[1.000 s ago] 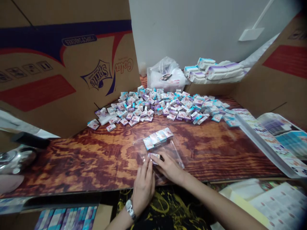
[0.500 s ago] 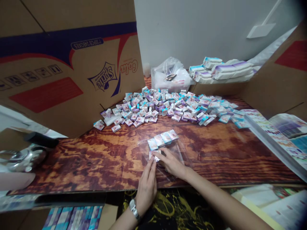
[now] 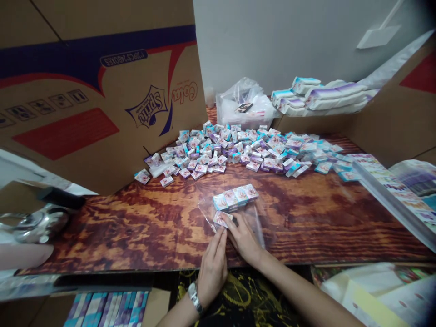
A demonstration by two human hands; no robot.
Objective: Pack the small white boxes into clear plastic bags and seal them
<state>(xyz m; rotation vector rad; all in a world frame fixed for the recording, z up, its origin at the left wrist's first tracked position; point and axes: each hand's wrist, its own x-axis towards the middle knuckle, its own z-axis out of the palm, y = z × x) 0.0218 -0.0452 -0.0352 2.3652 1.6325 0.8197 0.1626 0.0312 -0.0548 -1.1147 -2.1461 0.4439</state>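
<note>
Near the table's front edge, a small printed box [image 3: 222, 219] is held between my two hands. The fingers of my right hand [image 3: 244, 240] are closed around its right side. My left hand [image 3: 214, 260], with a watch on the wrist, has its fingers pressed together at the box's near edge; its exact grip is partly hidden. Just beyond stands a short row of similar small boxes [image 3: 235, 198] in white, blue and pink, side by side. A clear plastic bag [image 3: 259, 222] lies flat under and around the row and my hands.
A wide heap of small boxes [image 3: 235, 150] spreads across the table [image 3: 129, 231]. A large carton [image 3: 102, 100] stands at left, a clear bag [image 3: 243, 102] behind. Wrapped packs [image 3: 335, 97] are stacked at back right. A metal device [image 3: 44, 222] sits at the left edge.
The box between my hands has turned slightly and sits tilted, close to the row. My hands have shifted only a little. The whole view has moved slightly.
</note>
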